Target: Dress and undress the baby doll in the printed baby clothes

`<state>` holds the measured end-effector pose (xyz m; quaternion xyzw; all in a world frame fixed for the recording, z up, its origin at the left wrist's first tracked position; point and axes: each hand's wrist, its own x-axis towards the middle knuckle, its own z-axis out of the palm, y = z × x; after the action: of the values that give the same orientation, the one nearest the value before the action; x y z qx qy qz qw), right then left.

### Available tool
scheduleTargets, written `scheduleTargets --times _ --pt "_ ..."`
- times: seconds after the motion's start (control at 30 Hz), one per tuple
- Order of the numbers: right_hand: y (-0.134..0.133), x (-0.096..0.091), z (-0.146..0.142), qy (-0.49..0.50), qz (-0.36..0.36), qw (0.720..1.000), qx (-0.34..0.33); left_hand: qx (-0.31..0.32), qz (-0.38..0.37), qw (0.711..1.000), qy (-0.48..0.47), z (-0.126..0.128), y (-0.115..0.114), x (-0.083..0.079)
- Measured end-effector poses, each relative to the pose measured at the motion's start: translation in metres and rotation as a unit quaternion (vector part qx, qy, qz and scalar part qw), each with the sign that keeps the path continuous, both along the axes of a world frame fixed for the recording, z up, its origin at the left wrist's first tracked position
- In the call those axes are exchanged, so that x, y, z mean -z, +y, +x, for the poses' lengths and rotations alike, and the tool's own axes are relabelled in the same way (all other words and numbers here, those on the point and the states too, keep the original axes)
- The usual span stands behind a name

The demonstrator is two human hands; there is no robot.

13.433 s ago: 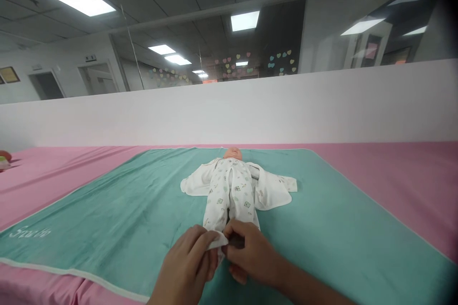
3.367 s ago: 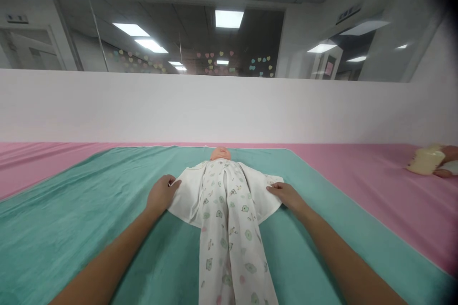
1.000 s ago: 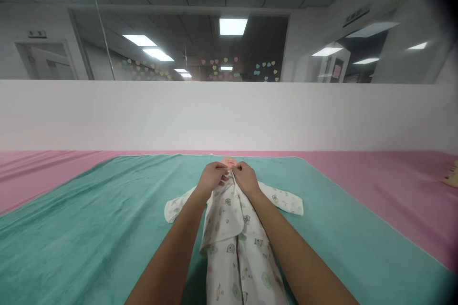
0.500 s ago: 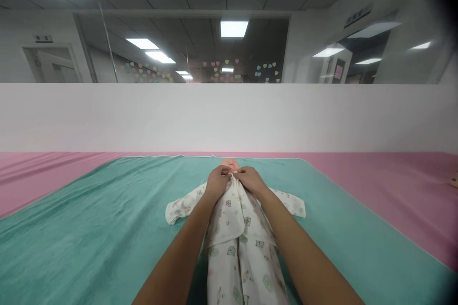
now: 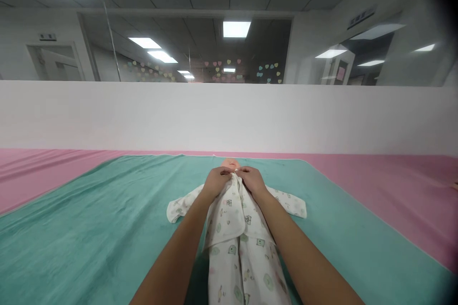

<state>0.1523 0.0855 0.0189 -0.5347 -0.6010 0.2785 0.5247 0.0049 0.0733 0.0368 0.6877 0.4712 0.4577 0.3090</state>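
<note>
At frame centre, the left hand (image 5: 215,182) and right hand (image 5: 252,181) are pinching, fingers clamped, the neckline of the printed jacket (image 5: 229,209) below the chin of the doll (image 5: 231,164) lying on the teal mat (image 5: 107,219); trousers (image 5: 246,271) on, flaps overlapped, fastening apparently remaining.

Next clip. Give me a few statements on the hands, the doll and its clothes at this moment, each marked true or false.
1. The left hand and the right hand meet at the neck of the printed top, just below the doll's head. True.
2. The doll lies directly on the pink sheet. False: it lies on the teal blanket spread over that sheet.
3. The top's sleeves lie spread out to either side on the blanket. True.
4. The right hand holds a bottle. False: it pinches the fabric at the top's neck.
</note>
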Motion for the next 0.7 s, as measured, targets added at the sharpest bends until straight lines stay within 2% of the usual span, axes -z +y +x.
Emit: scheduleTargets --times 0.27,0.7 --pt "-0.004 -0.01 -0.005 -0.042 0.017 0.997 0.055 -0.059 0.013 0.998 0.007 0.003 0.007 0.004" --pt "-0.006 -0.007 -0.007 -0.058 0.03 0.998 0.026 -0.064 0.014 0.998 -0.023 0.005 0.01 0.011"
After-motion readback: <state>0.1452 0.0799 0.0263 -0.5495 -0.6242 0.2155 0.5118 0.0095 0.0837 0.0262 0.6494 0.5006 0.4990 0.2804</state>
